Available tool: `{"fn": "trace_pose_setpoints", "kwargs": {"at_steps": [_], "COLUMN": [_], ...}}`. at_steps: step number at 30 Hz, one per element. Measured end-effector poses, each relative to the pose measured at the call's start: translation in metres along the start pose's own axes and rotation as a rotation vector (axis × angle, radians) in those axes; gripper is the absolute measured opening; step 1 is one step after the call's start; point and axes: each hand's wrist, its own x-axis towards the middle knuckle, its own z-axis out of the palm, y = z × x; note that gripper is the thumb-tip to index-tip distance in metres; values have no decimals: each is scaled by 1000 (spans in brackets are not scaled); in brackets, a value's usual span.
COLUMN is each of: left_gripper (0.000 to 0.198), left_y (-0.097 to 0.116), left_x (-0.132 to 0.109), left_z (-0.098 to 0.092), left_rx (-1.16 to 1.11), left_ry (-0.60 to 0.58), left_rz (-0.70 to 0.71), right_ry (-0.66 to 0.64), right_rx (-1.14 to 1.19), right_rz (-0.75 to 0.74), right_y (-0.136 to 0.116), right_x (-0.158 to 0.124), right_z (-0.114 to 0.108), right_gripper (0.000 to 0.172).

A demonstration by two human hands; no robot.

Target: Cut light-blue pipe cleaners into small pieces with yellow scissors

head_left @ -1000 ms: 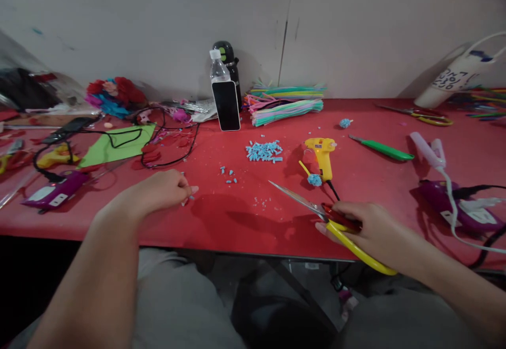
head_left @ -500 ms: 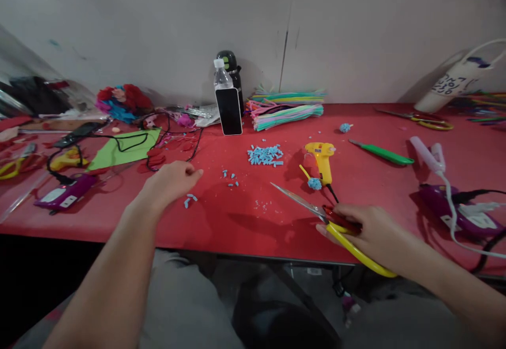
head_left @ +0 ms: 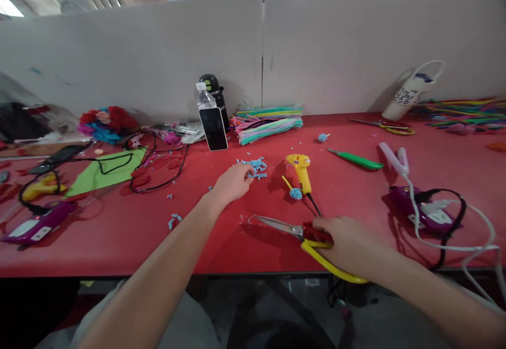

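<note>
My left hand (head_left: 231, 184) reaches across the red table (head_left: 221, 243) to a small heap of cut blue pieces (head_left: 255, 165). Its fingertips are bunched at the near edge of the heap, and what they pinch is too small to make out. My right hand (head_left: 346, 244) is wrapped round the red and yellow handles of a pair of scissors (head_left: 300, 231), which lie low over the table's front edge with the blades pointing left. A few loose blue pieces (head_left: 173, 219) lie further left.
A yellow glue gun (head_left: 301, 167) with a blue pompom (head_left: 295, 193) stands right of the heap. Behind are a phone (head_left: 213, 127) leaning on a bottle, stacked pipe cleaners (head_left: 269, 123), a green tool (head_left: 356, 159). Purple power strips (head_left: 425, 214) (head_left: 33, 225) and cables lie at both sides.
My left hand has moved right and away from me, from the loose blue pieces to the heap. The view tilted up. The scissors stay in my right hand.
</note>
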Motion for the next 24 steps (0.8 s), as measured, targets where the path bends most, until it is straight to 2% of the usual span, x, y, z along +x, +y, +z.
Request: {"fn": "trace_pose_setpoints", "kwargs": {"at_steps": [6,10,13,16,20,24], "left_gripper": [12,9,10,12,10,15], "left_y": [5,3,2,1,3,10], "left_x": [20,20,14,-3,-40,-77], "left_z": [8,10,5,-8,-25,-37], "left_rx": [11,-3,-20,-52,-125,-419], "left_ry": [-15,-23,-7,17,19,56], "left_rz": [-56,-71,-52,-32,-27,4], "right_ry": [0,-10,-22,-25,8,64], "right_rx": [15,20,28,36,35,66], "right_rz": [-22,-9,-8,-12,-6,-47], "right_y": [0,-1,0,3,9,10], "right_x": [2,2,2,2,2,2], "right_z": [0,-1,-2,-2,-1,-4], "right_gripper": [19,21,21,22,19,25]}}
